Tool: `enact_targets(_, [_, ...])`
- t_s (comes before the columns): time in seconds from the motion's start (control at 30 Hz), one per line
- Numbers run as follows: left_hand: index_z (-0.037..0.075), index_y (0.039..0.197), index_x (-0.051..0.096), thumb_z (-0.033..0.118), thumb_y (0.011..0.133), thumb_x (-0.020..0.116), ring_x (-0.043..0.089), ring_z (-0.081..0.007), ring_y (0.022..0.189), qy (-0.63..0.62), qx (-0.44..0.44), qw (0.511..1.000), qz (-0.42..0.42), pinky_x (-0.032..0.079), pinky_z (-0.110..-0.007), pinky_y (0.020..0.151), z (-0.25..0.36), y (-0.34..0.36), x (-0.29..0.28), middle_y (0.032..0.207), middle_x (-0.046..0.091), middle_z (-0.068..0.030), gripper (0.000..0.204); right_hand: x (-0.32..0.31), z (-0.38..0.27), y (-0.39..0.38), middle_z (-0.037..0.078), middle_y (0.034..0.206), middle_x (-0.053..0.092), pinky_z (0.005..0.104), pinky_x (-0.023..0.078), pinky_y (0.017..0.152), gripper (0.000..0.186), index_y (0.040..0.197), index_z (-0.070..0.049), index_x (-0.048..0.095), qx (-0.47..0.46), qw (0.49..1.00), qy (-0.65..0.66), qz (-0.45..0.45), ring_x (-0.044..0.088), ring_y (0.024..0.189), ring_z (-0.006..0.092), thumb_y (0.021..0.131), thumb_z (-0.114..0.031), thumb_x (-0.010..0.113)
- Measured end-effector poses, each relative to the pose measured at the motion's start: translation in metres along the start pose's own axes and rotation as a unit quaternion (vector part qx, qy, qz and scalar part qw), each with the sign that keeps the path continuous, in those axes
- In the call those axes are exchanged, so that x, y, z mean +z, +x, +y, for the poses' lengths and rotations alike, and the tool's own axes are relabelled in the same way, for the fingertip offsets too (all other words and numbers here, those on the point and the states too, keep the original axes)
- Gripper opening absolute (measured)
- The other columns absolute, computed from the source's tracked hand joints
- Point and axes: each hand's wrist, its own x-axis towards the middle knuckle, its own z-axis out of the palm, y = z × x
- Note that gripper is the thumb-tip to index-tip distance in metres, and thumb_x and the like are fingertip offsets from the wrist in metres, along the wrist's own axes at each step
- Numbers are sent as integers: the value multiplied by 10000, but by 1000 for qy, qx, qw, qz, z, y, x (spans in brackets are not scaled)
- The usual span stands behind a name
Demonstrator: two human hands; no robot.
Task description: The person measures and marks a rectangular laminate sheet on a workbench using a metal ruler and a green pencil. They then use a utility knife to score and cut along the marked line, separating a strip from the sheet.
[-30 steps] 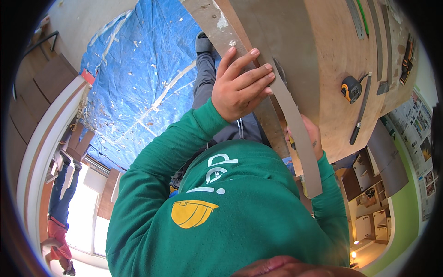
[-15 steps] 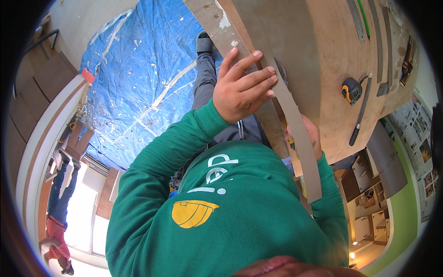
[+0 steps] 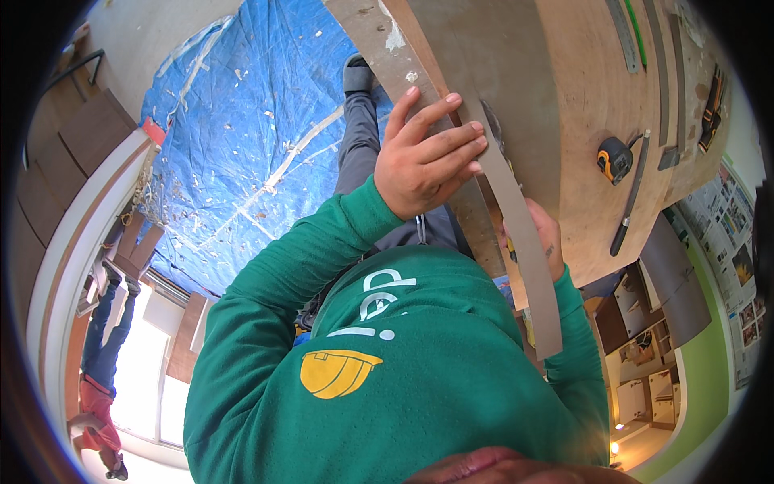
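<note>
Edging strip is running between the hands at the board's edge, its near end now sitting slightly closer to the torso than before; the left hand is shifting slightly too, spreading its straight fingers with fingertips against the strip. Behind it, the right hand is partly hiding, so its grip cannot be told. A tape measure is resting on the wooden surface; crinkled blue tarp is covering the floor. The strip is looking thin, smooth, taupe.

A littered blue tarp spreads out at left, newspaper sheets at far right.
</note>
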Motion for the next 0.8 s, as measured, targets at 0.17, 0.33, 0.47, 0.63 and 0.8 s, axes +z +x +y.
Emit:
enact_targets(0.17, [154, 1198, 795, 186, 887, 791, 577, -344, 1383, -11, -7, 1000, 8, 288, -576, 1240, 3, -1, 1, 1291, 740, -15, 313, 5, -6, 5, 142, 947, 704, 313, 528, 737, 248, 1167, 51, 656, -36, 999, -7, 3, 649, 827, 151, 1020, -149, 663])
enact_targets(0.33, [152, 1201, 793, 194, 886, 794, 574, -342, 1386, -8, -6, 1000, 6, 295, -572, 1235, 3, 0, 0, 1295, 738, -14, 318, 1, -7, 4, 149, 921, 702, 326, 530, 730, 248, 1158, 56, 654, 1, 1000, -6, 2, 656, 805, 178, 1019, -148, 666])
enact_targets(0.47, [153, 1196, 788, 205, 866, 812, 580, -332, 1374, -7, -2, 1000, 2, 321, -561, 1213, 3, 1, -2, 1305, 732, -10, 335, -1, -1, 3, 165, 881, 689, 336, 530, 719, 271, 1141, 62, 649, 0, 1000, -28, 10, 652, 777, 200, 1020, -179, 672])
enact_targets(0.63, [167, 1181, 773, 226, 816, 840, 588, -265, 1346, 21, -20, 999, 19, 356, -541, 1180, -5, 5, -2, 1327, 700, 43, 375, -2, -14, 1, 182, 901, 691, 345, 532, 738, 356, 1126, 56, 650, -58, 990, -125, 20, 660, 796, 216, 1017, -282, 675])
enact_targets(0.8, [186, 1124, 792, 158, 794, 821, 596, -249, 1327, 96, 29, 993, 57, 378, -508, 1160, -29, 16, 0, 1326, 704, 47, 332, -4, -4, -3, 214, 948, 699, 358, 539, 778, 392, 1137, 54, 646, -19, 995, -94, 12, 689, 849, 274, 1007, -314, 673])
